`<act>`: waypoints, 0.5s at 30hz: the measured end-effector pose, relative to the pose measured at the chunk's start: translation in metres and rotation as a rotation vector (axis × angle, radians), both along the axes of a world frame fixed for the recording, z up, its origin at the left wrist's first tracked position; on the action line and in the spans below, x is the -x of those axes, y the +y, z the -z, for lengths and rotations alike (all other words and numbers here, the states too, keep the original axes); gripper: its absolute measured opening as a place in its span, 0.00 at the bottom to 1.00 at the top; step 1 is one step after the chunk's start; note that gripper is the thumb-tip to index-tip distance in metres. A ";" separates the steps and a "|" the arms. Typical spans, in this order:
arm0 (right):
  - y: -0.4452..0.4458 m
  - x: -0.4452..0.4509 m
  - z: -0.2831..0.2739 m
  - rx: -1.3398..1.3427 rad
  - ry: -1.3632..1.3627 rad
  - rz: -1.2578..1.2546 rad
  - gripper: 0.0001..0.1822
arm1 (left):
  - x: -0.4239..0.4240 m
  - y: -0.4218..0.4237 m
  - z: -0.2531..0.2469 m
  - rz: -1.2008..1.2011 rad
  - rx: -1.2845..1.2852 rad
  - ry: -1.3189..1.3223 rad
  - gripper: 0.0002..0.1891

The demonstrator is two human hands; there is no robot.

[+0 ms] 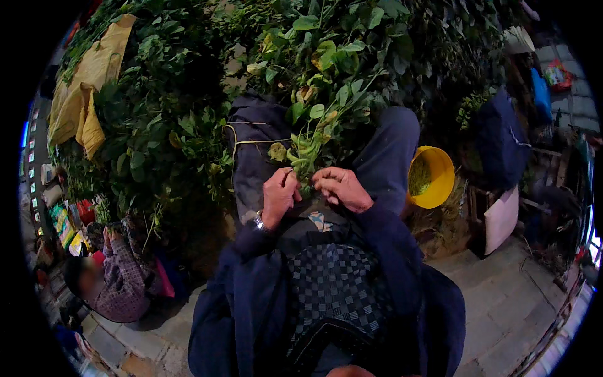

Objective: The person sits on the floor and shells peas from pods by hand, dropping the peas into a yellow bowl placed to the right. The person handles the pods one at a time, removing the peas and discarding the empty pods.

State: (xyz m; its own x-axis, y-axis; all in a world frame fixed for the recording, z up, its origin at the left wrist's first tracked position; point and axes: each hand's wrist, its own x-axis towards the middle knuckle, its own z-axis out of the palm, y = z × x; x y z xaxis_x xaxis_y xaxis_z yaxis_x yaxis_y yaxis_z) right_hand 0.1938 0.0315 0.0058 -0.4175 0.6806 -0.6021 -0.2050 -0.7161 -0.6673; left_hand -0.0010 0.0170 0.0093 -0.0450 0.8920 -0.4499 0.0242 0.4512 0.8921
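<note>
Between my knees lies a leafy plant stem with green pods point(305, 153), some of its leaves yellowed. My left hand point(280, 194), with a metal watch point(259, 220) on the wrist, is at the lower left of the pods, its fingers curled; whether they grip a pod cannot be made out. Just right of the pods is my right hand point(343, 187), thumb and fingers drawn together, their hold on anything also unclear. Beyond my right knee stands a yellow bucket point(442, 176) with green pods point(419, 176) inside.
A large heap of leafy plants point(155, 103) spreads in front of me. A tan sack point(85, 94) lies on it at left. Another person point(125, 282) sits at lower left. To the right are a dark blue bag point(501, 139) and a pale padded board point(501, 221).
</note>
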 end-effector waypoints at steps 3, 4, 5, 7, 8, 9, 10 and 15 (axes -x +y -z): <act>-0.001 0.008 -0.018 -0.012 -0.009 -0.039 0.12 | -0.004 -0.002 0.010 0.097 -0.045 0.148 0.10; -0.002 0.013 -0.005 -0.037 -0.062 0.006 0.11 | -0.007 -0.002 0.003 0.117 -0.042 0.148 0.09; -0.002 0.016 0.006 -0.062 -0.114 0.050 0.11 | -0.009 -0.002 -0.001 0.134 -0.038 0.147 0.09; 0.001 0.020 0.016 0.010 -0.070 0.088 0.10 | -0.010 -0.007 0.003 0.168 -0.149 0.173 0.08; 0.002 0.019 0.021 0.041 -0.008 0.111 0.10 | -0.009 -0.009 0.006 0.184 -0.204 0.186 0.07; 0.002 0.017 0.024 0.076 0.047 0.138 0.11 | -0.009 -0.009 0.010 0.228 -0.306 0.263 0.07; 0.003 0.016 0.028 0.030 0.028 0.098 0.11 | -0.009 -0.008 0.014 0.273 -0.408 0.340 0.06; 0.001 0.016 0.031 -0.178 -0.168 0.036 0.11 | -0.008 -0.003 0.025 0.338 -0.622 0.436 0.06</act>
